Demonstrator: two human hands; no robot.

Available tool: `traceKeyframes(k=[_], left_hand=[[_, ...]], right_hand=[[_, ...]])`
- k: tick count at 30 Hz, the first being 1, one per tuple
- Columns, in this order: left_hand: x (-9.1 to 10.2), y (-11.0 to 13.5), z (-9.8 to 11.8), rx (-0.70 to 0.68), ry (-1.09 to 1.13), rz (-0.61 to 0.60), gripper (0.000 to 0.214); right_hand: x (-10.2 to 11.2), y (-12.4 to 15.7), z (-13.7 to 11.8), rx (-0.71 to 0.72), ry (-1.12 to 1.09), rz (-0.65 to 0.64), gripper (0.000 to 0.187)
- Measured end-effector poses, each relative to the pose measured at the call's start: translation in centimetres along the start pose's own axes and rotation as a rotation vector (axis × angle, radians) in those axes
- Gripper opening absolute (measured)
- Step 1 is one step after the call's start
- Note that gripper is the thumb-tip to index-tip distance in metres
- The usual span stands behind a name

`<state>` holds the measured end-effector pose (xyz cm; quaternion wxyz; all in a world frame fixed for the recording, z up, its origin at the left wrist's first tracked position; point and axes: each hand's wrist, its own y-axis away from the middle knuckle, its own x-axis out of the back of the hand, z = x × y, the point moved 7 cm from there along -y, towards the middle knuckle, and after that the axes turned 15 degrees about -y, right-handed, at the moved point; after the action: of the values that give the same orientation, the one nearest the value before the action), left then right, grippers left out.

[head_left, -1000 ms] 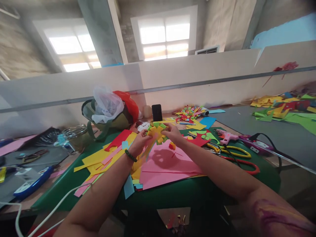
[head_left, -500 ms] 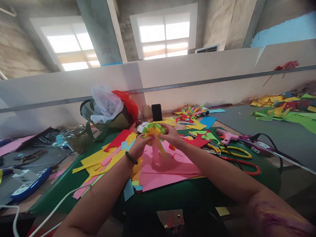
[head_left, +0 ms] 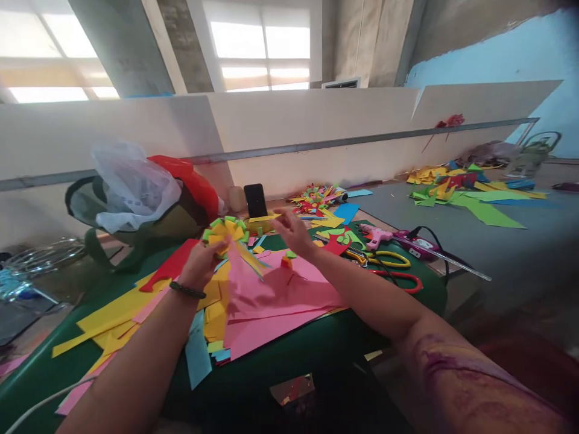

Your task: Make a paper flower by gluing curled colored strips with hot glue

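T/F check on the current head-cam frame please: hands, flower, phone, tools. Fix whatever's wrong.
1. The left hand holds a yellow and green paper flower. True.
2. The right hand grips that flower too. False: the right hand is apart from it, over to its right.
3. A dark bracelet is on the left wrist. True.
4. The phone lies flat. False: the phone stands upright, with its dark screen facing the person.
5. The pink glue gun is left of the large pink paper. False: it lies to the right.
6. The red handle is nearer the person than the yellow handle. True.
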<state>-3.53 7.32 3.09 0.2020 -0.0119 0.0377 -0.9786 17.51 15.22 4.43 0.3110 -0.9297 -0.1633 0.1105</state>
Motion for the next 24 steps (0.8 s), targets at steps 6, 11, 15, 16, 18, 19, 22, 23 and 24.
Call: traceKeyframes(k=[6,11,15,16,18,19,22,23,24], left_hand=[[1.9,-0.2,1.6,-0.012,0.067,0.109,0.030],[1.3,0.1,1.5,-0.031,-0.046,0.055,0.033],[-2.1,1.8,1.0,-0.038,-0.075,-0.139,0.037],[-2.6,2.1,0.9,-0.041,-0.062,-0.158,0.037],[-2.6,2.1,1.0,-0.051,-0.016,-0.135,0.033],[-2.0,1.8,1.2,-0.055,0.021,-0.091,0.030],[1.5,0.3,1.9,-0.012,0.200,0.103,0.022],[2.9,-0.2,1.9,0.038,0.263,0.166,0.021],[4.1,-0.7,2.0,0.074,0.316,0.204,0.020]], right_hand=[[6.8,-2.8,-2.0,0.164,0.083,0.247,0.029],[7.0,-3.2,-2.0,0.030,0.073,0.262,0.036],[-0.2,-0.4,0.6,-0.365,-0.293,-0.079,0.055],[-2.7,0.9,1.1,-0.475,-0.389,-0.237,0.064],[-6.6,3.6,1.4,-0.657,-0.474,-0.546,0.076],[-7.5,4.5,1.4,-0.701,-0.455,-0.661,0.074],[-5.8,3.4,1.4,-0.614,-0.148,-0.647,0.056],[-3.9,2.0,1.3,-0.538,0.026,-0.526,0.050],[-1.7,0.5,1.1,-0.467,0.200,-0.384,0.047]])
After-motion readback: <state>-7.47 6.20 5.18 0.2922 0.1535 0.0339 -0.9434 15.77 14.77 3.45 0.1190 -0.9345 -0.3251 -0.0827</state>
